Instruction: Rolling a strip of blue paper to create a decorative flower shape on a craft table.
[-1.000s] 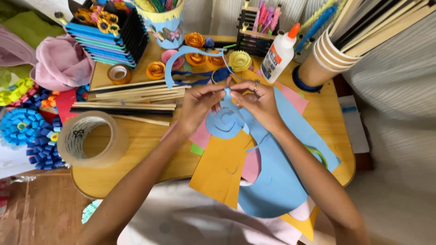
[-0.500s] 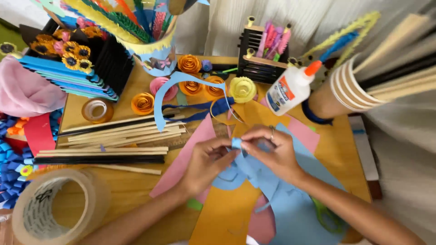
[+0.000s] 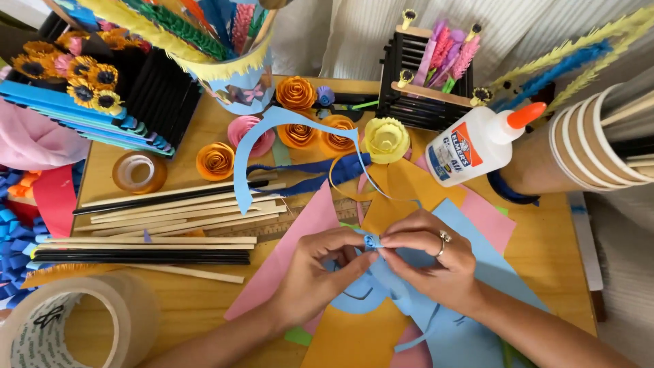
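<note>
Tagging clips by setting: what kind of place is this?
Likely a home paper-craft table. Both hands roll a blue paper strip amid rolled paper flowers, a white glue bottle and coloured paper sheets.

Both hands meet at centre, left hand (image 3: 320, 269) and right hand (image 3: 432, 262) with fingertips pinched together.
</note>
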